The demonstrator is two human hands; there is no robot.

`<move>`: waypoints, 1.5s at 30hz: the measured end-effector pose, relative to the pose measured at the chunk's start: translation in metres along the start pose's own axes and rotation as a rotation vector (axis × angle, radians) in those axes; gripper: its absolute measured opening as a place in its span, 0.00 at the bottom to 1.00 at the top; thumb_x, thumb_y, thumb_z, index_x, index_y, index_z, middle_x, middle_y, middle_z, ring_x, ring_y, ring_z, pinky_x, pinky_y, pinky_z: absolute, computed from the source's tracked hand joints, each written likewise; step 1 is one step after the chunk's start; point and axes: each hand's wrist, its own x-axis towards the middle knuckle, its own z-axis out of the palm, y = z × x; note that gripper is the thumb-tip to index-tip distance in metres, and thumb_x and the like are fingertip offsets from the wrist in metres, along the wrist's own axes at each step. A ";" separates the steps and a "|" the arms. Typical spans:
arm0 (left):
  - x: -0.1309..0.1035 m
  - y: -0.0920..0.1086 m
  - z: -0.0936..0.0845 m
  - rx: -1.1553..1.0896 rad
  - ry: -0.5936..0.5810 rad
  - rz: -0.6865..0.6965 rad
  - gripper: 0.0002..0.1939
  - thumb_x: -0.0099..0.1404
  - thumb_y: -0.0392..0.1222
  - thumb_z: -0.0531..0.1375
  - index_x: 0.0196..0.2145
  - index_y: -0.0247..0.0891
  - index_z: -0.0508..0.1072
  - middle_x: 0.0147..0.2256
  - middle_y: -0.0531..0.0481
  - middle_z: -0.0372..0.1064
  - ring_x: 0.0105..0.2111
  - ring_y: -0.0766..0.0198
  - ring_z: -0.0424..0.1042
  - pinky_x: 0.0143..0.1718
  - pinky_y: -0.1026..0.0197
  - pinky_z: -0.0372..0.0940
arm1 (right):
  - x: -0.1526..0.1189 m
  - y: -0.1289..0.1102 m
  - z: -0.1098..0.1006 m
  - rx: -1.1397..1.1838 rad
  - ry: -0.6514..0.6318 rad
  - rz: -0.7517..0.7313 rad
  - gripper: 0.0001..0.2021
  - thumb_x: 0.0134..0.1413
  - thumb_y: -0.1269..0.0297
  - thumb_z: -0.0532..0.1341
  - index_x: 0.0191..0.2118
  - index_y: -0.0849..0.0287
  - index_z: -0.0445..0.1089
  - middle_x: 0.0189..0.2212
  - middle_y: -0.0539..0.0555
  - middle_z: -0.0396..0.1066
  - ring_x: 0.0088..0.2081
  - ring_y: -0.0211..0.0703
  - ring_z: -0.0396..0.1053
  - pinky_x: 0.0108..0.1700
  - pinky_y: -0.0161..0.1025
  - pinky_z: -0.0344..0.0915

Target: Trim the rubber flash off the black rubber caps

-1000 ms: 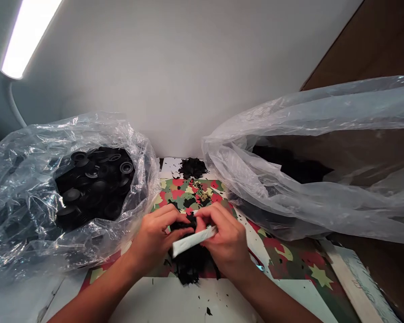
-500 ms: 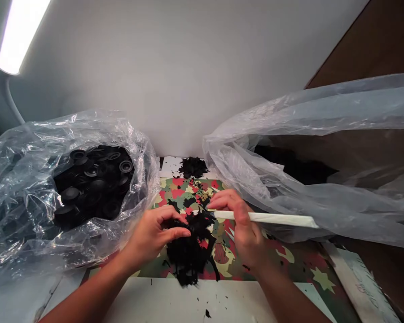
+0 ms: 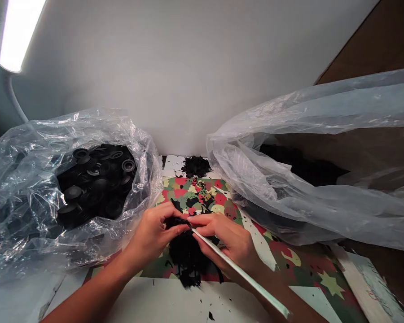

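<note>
My left hand (image 3: 161,226) pinches a small black rubber part (image 3: 177,221) between thumb and fingers; most of the part is hidden. My right hand (image 3: 227,240) is closed around a slim white-handled tool (image 3: 242,273), whose handle slants down to the right. The tool's tip meets the black part at my left fingertips, and I cannot make out its shape. Under both hands lies a heap of black rubber scraps (image 3: 186,264) on a patterned red, green and yellow sheet (image 3: 151,269).
At left, a clear plastic bag (image 3: 30,179) lies open with many round ribbed black rubber pieces (image 3: 97,188) inside. Another plastic bag (image 3: 256,179) at right holds dark pieces (image 3: 303,166). A second scrap pile (image 3: 195,167) sits by the wall. A lamp (image 3: 22,36) shines at upper left.
My right hand has come left and brought the tool's tip to the part in my left hand. The handle has swung from nearly level to slanting down. My left hand stays in place.
</note>
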 end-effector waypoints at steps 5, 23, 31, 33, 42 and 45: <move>0.000 -0.001 0.000 0.006 0.011 0.003 0.03 0.62 0.37 0.68 0.29 0.40 0.80 0.23 0.55 0.71 0.24 0.66 0.67 0.27 0.65 0.61 | 0.004 0.001 0.001 -0.065 -0.001 -0.066 0.09 0.60 0.78 0.59 0.37 0.55 0.69 0.38 0.57 0.82 0.40 0.45 0.80 0.43 0.42 0.77; -0.002 0.000 0.000 0.018 -0.013 -0.001 0.03 0.63 0.36 0.67 0.30 0.39 0.80 0.24 0.55 0.71 0.26 0.65 0.68 0.29 0.64 0.63 | 0.002 0.000 0.004 -0.076 -0.031 -0.026 0.09 0.61 0.78 0.58 0.37 0.54 0.69 0.41 0.55 0.82 0.39 0.45 0.80 0.41 0.43 0.74; -0.003 -0.001 0.000 0.008 -0.028 -0.013 0.04 0.63 0.39 0.67 0.30 0.39 0.80 0.27 0.52 0.75 0.28 0.63 0.71 0.29 0.64 0.64 | 0.001 0.000 0.001 -0.058 -0.032 -0.012 0.10 0.61 0.78 0.58 0.36 0.54 0.70 0.41 0.55 0.82 0.39 0.45 0.79 0.42 0.43 0.74; -0.003 -0.002 0.001 0.012 -0.024 -0.007 0.04 0.63 0.39 0.67 0.30 0.39 0.80 0.27 0.52 0.75 0.28 0.63 0.71 0.29 0.64 0.64 | 0.001 -0.001 0.003 -0.084 -0.034 -0.049 0.10 0.61 0.79 0.58 0.37 0.55 0.69 0.40 0.55 0.82 0.38 0.45 0.79 0.41 0.42 0.73; -0.003 0.003 0.005 -0.007 0.071 0.029 0.07 0.63 0.43 0.69 0.29 0.39 0.80 0.25 0.52 0.75 0.25 0.64 0.70 0.27 0.63 0.63 | -0.001 0.008 0.016 -0.306 0.114 0.020 0.09 0.65 0.76 0.56 0.38 0.56 0.70 0.36 0.57 0.80 0.38 0.48 0.76 0.43 0.45 0.70; -0.004 0.006 0.005 -0.090 0.077 0.008 0.08 0.61 0.45 0.70 0.29 0.39 0.80 0.25 0.51 0.76 0.25 0.64 0.71 0.28 0.63 0.64 | 0.001 0.012 0.006 -0.208 0.114 0.245 0.08 0.64 0.71 0.57 0.33 0.54 0.68 0.36 0.55 0.80 0.38 0.47 0.77 0.43 0.44 0.71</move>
